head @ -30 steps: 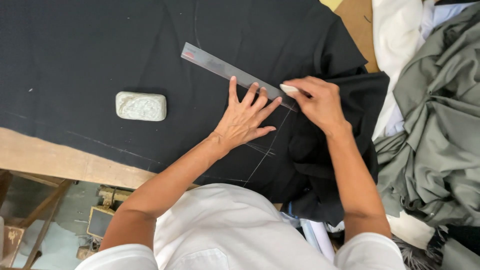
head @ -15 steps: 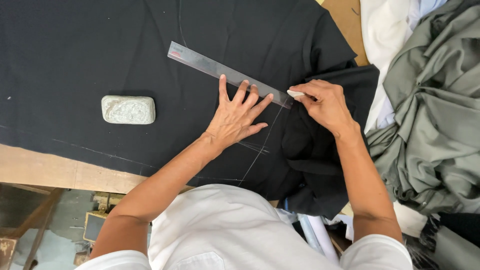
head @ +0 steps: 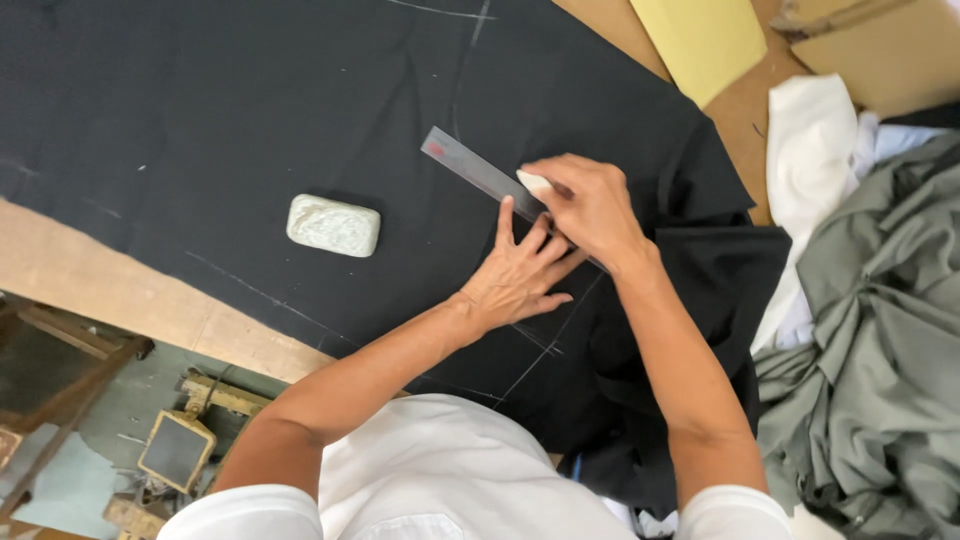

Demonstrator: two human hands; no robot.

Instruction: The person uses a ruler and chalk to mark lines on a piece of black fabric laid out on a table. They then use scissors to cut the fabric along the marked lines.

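Wooden counter [head: 90,275] under a spread of black cloth [head: 220,110] crossed by faint chalk lines; clear ruler [head: 470,168] laid slantwise on the cloth; left hand [head: 520,275] flat upon the ruler's lower part, fingers spread and pressing, gripping nothing; right hand [head: 590,205] just above and overlapping it, fingers pinched on a small white piece, probably tailor's chalk [head: 533,182], tip against the ruler's edge; pale oblong weight [head: 333,225] resting on the cloth, well apart to the left; rumpled grey-green fabric [head: 880,330] heaped at the right, white cloth [head: 815,140] beside it; yellow sheet [head: 705,35] and brown cardboard [head: 880,50] at the top.
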